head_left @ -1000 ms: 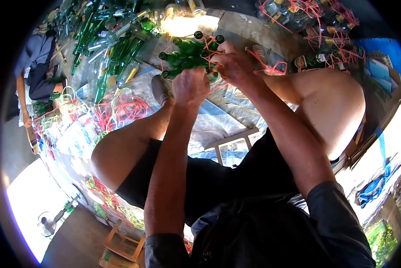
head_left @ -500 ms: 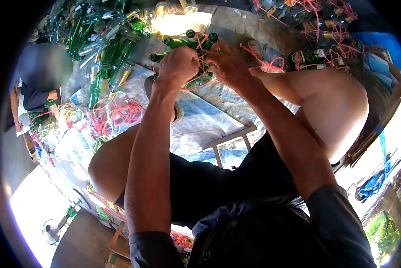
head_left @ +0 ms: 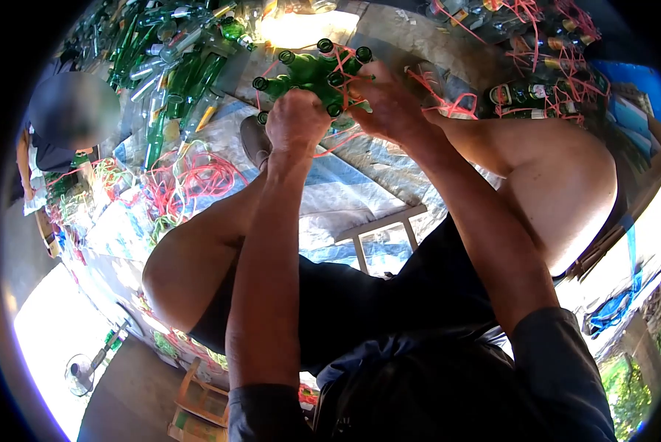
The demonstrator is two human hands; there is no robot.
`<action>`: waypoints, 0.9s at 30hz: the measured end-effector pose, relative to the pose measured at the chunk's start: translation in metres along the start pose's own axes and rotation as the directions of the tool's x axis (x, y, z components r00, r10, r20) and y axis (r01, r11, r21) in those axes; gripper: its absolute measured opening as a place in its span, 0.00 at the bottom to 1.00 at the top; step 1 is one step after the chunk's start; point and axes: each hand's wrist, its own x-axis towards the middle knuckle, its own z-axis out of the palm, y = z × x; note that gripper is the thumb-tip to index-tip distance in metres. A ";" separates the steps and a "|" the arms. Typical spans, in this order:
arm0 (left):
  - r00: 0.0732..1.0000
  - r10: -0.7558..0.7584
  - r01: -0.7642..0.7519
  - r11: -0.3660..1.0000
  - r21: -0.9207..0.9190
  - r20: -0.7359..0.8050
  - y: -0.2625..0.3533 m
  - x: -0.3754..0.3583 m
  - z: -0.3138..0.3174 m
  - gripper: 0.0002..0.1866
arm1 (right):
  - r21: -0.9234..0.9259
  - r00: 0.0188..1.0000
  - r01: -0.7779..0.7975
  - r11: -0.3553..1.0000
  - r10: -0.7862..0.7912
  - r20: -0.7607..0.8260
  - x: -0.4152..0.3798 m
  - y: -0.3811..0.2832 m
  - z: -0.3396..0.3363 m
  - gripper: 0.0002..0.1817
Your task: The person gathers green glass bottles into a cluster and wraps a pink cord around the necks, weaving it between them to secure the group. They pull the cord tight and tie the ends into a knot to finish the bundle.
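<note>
Several green glass bottles (head_left: pixel 306 70) stand bunched together, mouths up, with pink plastic twine (head_left: pixel 341 54) looped around their necks. My left hand (head_left: pixel 298 121) is closed in a fist at the near side of the bunch; the twine runs by it, and its fingertips are hidden. At the right side of the bunch, my right hand (head_left: pixel 386 103) is closed with bent fingers on the twine, beside the bottle necks. A slack stretch of twine curves below the bottles between both hands.
Loose bottles (head_left: pixel 187 81) lie heaped at the upper left, beside another person (head_left: pixel 58 158). Tangled pink twine (head_left: pixel 198 180) lies left of my knee. Twine-tied bottles (head_left: pixel 529 94) lie at the right. A small metal frame (head_left: pixel 382 223) stands between my legs.
My left hand has moved slightly right and down, uncovering more of the bottles. My right hand has shifted a little right. The bottles appear slightly higher and farther right.
</note>
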 end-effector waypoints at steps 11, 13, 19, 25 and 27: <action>0.957 -0.162 0.130 0.981 -0.141 -0.241 0.008 -0.031 0.024 0.11 | 0.001 0.998 -0.036 0.999 0.036 0.058 0.004 0.002 -0.001 0.14; 0.950 -0.172 0.117 0.969 -0.218 -0.259 0.007 -0.036 0.026 0.11 | -0.011 0.999 -0.033 0.999 0.033 0.041 0.004 0.002 -0.001 0.13; 0.948 -0.236 0.118 0.884 -0.452 -0.215 -0.021 -0.041 0.070 0.13 | -0.049 0.998 -0.048 0.998 0.050 0.042 0.004 0.003 0.001 0.10; 0.856 -0.500 0.153 0.490 -0.858 -0.132 -0.015 -0.059 0.092 0.09 | -0.017 0.998 -0.051 0.999 0.052 0.031 0.004 0.006 0.005 0.09; 0.829 -0.518 0.104 0.510 -0.854 -0.208 -0.006 -0.061 0.089 0.08 | -0.004 0.999 -0.033 0.999 0.033 0.007 0.005 0.007 0.006 0.09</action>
